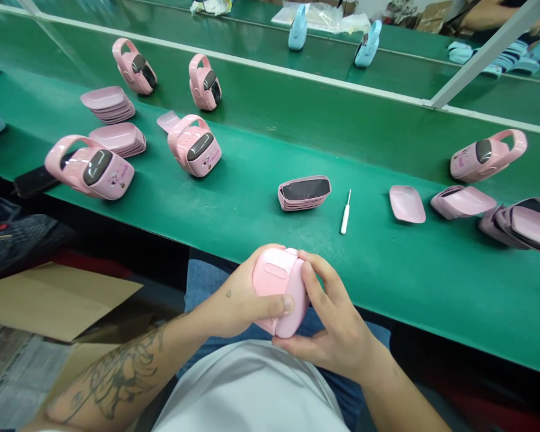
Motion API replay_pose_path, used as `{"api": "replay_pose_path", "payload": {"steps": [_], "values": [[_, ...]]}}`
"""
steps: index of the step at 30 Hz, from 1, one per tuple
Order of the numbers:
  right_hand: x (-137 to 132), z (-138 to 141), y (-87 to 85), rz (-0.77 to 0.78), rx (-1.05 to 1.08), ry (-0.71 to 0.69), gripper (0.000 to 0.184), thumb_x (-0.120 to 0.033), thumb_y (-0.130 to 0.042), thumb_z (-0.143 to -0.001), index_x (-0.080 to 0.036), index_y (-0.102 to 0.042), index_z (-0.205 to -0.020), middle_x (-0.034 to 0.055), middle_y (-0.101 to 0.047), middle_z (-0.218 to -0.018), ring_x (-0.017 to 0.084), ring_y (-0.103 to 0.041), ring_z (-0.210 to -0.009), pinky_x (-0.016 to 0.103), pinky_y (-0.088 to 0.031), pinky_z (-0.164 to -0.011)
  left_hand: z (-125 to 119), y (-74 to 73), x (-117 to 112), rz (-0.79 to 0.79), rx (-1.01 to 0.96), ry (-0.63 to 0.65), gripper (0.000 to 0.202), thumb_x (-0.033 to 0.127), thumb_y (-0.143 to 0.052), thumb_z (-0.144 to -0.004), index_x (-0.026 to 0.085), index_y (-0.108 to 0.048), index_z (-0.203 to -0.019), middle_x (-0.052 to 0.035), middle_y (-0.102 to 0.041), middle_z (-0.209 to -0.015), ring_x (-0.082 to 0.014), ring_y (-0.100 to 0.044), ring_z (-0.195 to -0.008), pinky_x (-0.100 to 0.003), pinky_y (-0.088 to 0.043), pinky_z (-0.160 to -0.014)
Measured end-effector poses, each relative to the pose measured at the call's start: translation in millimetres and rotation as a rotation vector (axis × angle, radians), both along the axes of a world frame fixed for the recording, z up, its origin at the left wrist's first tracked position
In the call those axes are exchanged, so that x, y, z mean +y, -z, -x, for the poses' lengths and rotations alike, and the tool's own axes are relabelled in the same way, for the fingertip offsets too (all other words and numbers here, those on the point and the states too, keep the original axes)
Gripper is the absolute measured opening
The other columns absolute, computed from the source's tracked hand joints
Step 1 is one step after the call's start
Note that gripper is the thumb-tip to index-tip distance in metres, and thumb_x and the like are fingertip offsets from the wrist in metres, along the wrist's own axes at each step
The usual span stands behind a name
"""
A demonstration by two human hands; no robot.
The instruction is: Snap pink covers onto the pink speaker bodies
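Both hands hold one pink plastic device [279, 289] over my lap, just short of the green bench's near edge. My left hand [238, 300] wraps its left side, with the thumb pressed across the front. My right hand [333, 327] cups the right side and bottom, fingers curled round it. On the bench beyond lie a stack of pink covers with dark panels [304, 192] and a small white tool [345, 213].
Finished pink devices with handles [92, 168] [195, 146] [486, 157] stand on the green bench [261, 210]. Stacks of pink covers [109, 103] [462, 201] lie left and right. A loose cover [407, 203] lies beside the tool. Blue devices [298, 28] stand across the divider. A cardboard box [54, 300] sits lower left.
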State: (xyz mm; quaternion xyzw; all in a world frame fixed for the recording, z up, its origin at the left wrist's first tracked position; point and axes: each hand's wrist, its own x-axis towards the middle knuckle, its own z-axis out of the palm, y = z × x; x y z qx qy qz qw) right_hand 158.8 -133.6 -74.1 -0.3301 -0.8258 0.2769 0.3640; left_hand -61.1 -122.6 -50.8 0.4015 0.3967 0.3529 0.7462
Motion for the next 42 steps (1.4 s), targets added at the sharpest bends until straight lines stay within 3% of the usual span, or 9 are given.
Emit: {"api": "replay_pose_path", "payload": {"steps": [7, 12, 17, 22, 30, 36, 42], "values": [[-2.1, 1.2, -4.2, -0.005, -0.054, -0.020, 0.120, -0.048, -0.086, -0.088, -0.028, -0.007, -0.176, 0.0227, -0.033, -0.169, 0.044, -0.042, -0.155, 0.068, -0.049, -0.120, 0.4, 2.5, -1.1, -0.013, 0.014, -0.015, 0.084, 0.047, -0.091, -0.079, 0.023, -0.046, -0.146, -0.0168, -0.059, -0.150, -0.0382, -0.061, -0.133, -0.047, -0.055, -0.102], [-2.4, 0.8, -2.6, -0.018, -0.015, 0.002, 0.113, -0.048, -0.082, -0.092, -0.021, -0.012, -0.176, 0.0245, -0.034, -0.169, 0.041, -0.040, -0.158, 0.065, -0.047, -0.123, -2.3, 2.8, 3.7, 0.019, 0.020, -0.007, 0.082, 0.044, -0.092, -0.077, 0.020, -0.049, -0.143, -0.0164, -0.064, -0.141, -0.0348, -0.064, -0.124, -0.046, -0.055, -0.099], [2.3, -3.7, -5.2, 0.101, -0.055, 0.069, 0.118, -0.066, -0.080, -0.086, -0.027, -0.015, -0.176, 0.0211, -0.038, -0.171, 0.040, -0.042, -0.158, 0.064, -0.044, -0.127, -11.5, 2.4, 13.8, 0.043, -0.022, -0.056, 0.068, 0.043, -0.092, -0.077, 0.016, -0.060, -0.130, -0.0124, -0.073, -0.123, -0.0254, -0.068, -0.104, -0.037, -0.056, -0.090], [7.2, -5.1, -10.9, 0.103, -0.066, 0.105, 0.116, -0.066, -0.080, -0.086, -0.032, -0.016, -0.175, 0.0185, -0.040, -0.171, 0.041, -0.045, -0.157, 0.064, -0.046, -0.126, -20.7, -1.9, 20.1, 0.045, -0.084, -0.087, 0.059, 0.037, -0.092, -0.074, 0.016, -0.067, -0.122, -0.0089, -0.076, -0.112, -0.0229, -0.068, -0.097, -0.034, -0.055, -0.087], [8.8, -4.7, -8.7, 0.040, -0.063, 0.108, 0.116, -0.065, -0.082, -0.085, -0.028, -0.019, -0.175, 0.0214, -0.042, -0.168, 0.042, -0.048, -0.155, 0.063, -0.050, -0.122, -23.1, 1.6, 18.3, 0.061, -0.089, -0.125, 0.055, 0.035, -0.091, -0.074, 0.016, -0.069, -0.121, -0.0072, -0.075, -0.107, -0.0221, -0.068, -0.095, -0.035, -0.055, -0.088], [9.5, -5.8, -12.6, -0.079, -0.055, 0.016, 0.113, -0.049, -0.086, -0.089, -0.020, -0.018, -0.175, 0.0242, -0.041, -0.167, 0.040, -0.046, -0.156, 0.062, -0.047, -0.126, -15.5, -4.7, 19.1, 0.012, -0.060, -0.010, 0.076, 0.046, -0.094, -0.075, 0.014, -0.059, -0.135, -0.0162, -0.072, -0.127, -0.0309, -0.070, -0.112, -0.042, -0.057, -0.094], [7.0, -1.5, -18.6, -0.181, -0.025, 0.011, 0.111, -0.032, -0.089, -0.088, -0.016, -0.021, -0.174, 0.0264, -0.043, -0.165, 0.041, -0.045, -0.156, 0.062, -0.048, -0.125, -20.9, -12.0, 11.4, -0.001, 0.059, -0.127, 0.083, 0.040, -0.095, -0.073, 0.014, -0.054, -0.141, -0.0183, -0.068, -0.135, -0.0361, -0.067, -0.126, -0.047, -0.058, -0.102]]}}
